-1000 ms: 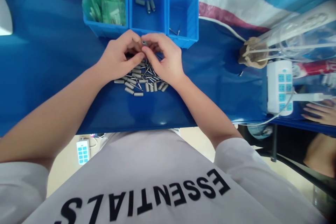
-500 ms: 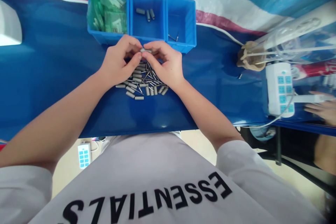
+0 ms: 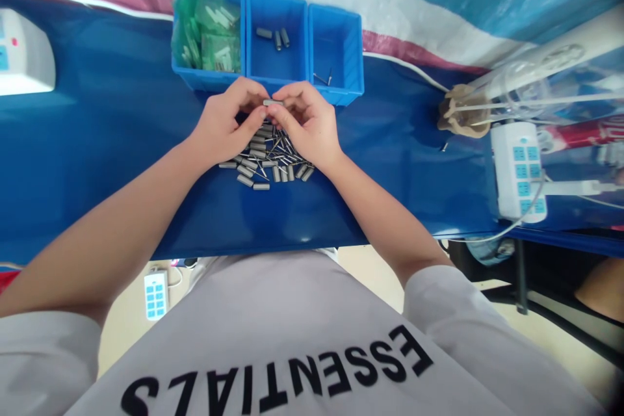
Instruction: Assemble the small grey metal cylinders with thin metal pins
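A small grey metal cylinder (image 3: 273, 103) is pinched between the fingertips of my left hand (image 3: 229, 120) and my right hand (image 3: 312, 123), which meet just in front of the bins. Both hands are closed on it. Under and below them lies a pile of thin metal pins (image 3: 287, 151) mixed with several grey cylinders (image 3: 261, 186), partly covered by the hands. The middle blue bin (image 3: 277, 68) holds 3 grey cylinders, and the right blue bin (image 3: 336, 39) has a couple of thin pins. Green plastic packets (image 3: 219, 23) fill the left blue bin (image 3: 209, 80).
A white power strip (image 3: 519, 172) with a cable lies on the blue table (image 3: 390, 162) at the right, beside a brown torn-topped container (image 3: 465, 110). A small screw-like piece (image 3: 443, 147) lies near it. Far left stands a white device (image 3: 29, 55). Someone's limb (image 3: 604, 286) shows at right.
The view has shifted slightly, so the bins appear a little lower. My hands stay together on the cylinder. Another person's hand at the right edge has gone from view.
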`<act>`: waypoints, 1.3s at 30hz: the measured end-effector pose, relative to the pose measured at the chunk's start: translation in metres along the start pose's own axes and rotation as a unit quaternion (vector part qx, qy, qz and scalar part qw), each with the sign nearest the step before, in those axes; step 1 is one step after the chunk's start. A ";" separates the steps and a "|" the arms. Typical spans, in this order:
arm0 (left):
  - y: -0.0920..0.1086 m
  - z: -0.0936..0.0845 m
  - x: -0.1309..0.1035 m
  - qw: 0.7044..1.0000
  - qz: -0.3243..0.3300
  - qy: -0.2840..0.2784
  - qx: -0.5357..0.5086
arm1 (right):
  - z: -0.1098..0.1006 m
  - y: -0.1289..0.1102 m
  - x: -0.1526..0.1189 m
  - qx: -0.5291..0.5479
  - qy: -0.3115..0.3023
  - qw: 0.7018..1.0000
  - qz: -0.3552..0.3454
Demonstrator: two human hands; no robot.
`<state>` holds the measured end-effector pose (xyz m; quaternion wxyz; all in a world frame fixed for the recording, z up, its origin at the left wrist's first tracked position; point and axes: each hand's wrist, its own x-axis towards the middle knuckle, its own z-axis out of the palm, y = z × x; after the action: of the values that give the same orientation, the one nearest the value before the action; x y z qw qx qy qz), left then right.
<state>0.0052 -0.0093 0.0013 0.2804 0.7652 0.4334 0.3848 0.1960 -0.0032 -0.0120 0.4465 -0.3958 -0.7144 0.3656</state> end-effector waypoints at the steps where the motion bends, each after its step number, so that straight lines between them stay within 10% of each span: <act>1: -0.001 0.000 0.000 1.000 -0.002 0.002 0.003 | 0.000 0.000 0.000 -0.003 -0.001 1.000 -0.002; 39: -0.007 -0.003 0.004 0.998 0.009 -0.047 0.046 | -0.005 -0.002 0.000 -0.065 0.017 0.994 -0.088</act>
<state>0.0009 -0.0017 -0.0012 0.2619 0.7984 0.4297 0.3306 0.2001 -0.0030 -0.0084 0.4620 -0.3658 -0.7612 0.2708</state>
